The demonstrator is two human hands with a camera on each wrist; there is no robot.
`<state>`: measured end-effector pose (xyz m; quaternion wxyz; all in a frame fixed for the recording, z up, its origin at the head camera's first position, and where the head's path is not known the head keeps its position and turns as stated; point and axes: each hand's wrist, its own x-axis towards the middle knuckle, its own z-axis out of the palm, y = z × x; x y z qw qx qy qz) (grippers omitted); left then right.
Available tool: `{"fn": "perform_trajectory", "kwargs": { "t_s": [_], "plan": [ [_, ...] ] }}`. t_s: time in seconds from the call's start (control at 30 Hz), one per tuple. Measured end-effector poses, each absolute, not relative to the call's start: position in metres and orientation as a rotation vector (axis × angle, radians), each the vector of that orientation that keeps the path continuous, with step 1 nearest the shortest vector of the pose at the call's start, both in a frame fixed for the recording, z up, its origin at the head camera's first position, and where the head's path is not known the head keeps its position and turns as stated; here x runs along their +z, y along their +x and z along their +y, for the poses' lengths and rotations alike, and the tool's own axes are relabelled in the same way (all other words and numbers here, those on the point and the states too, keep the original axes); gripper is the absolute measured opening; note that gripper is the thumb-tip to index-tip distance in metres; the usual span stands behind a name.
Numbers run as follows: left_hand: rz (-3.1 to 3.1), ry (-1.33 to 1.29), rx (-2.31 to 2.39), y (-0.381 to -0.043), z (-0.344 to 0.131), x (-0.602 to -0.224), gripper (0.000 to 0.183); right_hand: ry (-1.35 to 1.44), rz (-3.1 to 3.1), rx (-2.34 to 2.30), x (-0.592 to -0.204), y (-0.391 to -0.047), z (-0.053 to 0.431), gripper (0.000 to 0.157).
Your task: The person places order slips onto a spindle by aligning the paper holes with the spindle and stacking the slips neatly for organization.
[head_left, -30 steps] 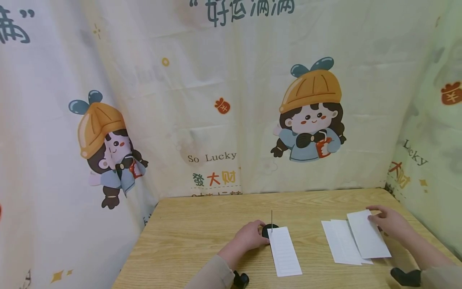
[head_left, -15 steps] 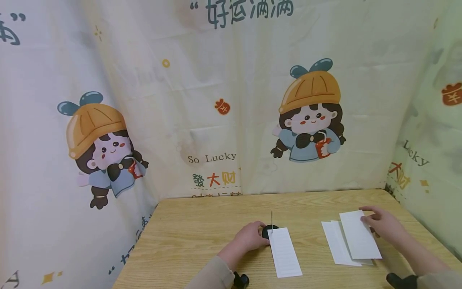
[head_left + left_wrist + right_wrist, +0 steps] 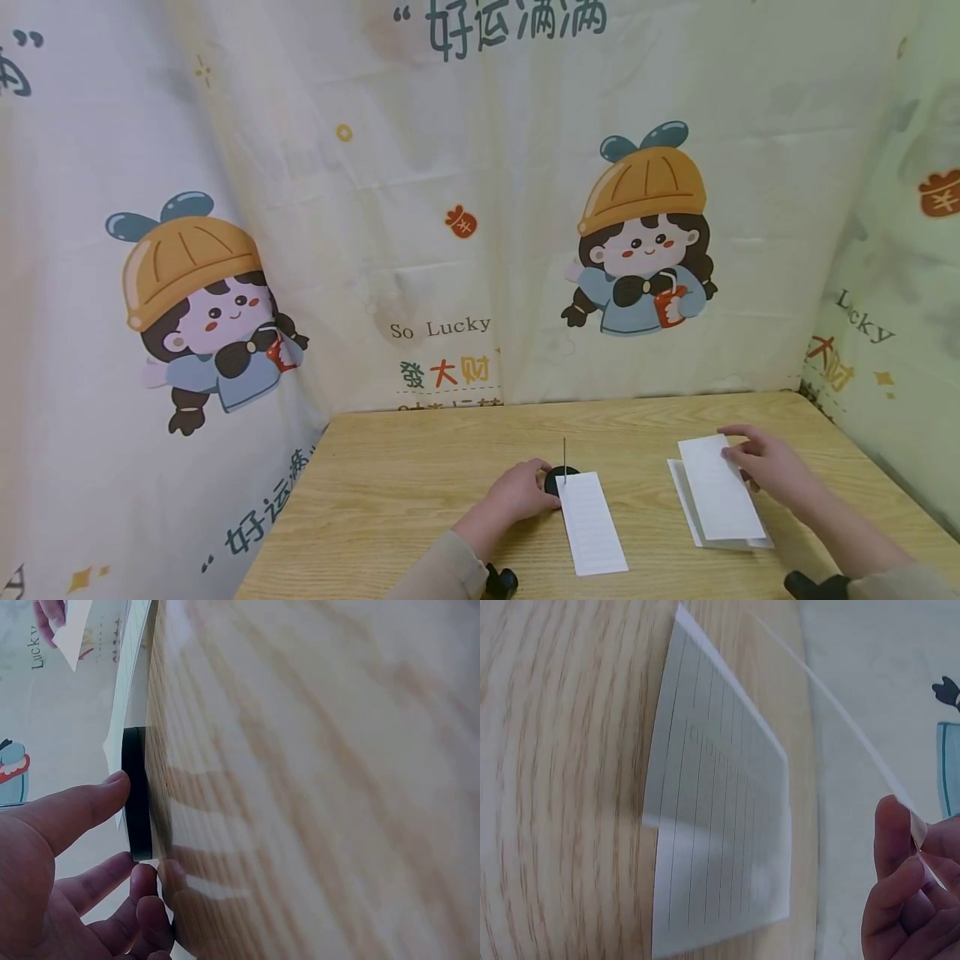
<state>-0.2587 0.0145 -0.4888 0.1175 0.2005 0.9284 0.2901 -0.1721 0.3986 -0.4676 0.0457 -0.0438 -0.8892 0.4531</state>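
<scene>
My left hand (image 3: pixel 525 490) grips the edge of the round black base of a paper spike (image 3: pixel 555 481), its thin needle pointing up. In the left wrist view, the thumb presses the rim of the base (image 3: pixel 138 795) and the other fingers curl beneath it. One lined slip (image 3: pixel 592 529) lies with its top end at the needle's foot. Over at the right, my right hand (image 3: pixel 768 467) pinches a white slip (image 3: pixel 720 492) by its upper right edge. That slip is raised, seen nearly edge-on in the right wrist view, above overlapping lined slips (image 3: pixel 720 772) on the table.
The wooden table (image 3: pixel 405 475) ends at a printed cloth backdrop (image 3: pixel 420 267) behind and at the sides. A black wrist mount (image 3: pixel 500 581) sits at the left sleeve, and another black mount (image 3: pixel 817 587) at the right sleeve.
My right hand has moved left with the pinched slip, which now covers more of the slips beneath it. The left hand and the spike have stayed in place.
</scene>
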Motion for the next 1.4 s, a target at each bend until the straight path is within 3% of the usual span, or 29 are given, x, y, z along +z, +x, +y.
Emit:
{"fn": "perform_trajectory", "kwargs": {
  "t_s": [1.4],
  "plan": [
    [2.723,0.574,0.835,-0.261,0.018,-0.489,0.054,-0.058,-2.567,1.623,-0.442,-0.194,0.297,0.044]
  ]
}}
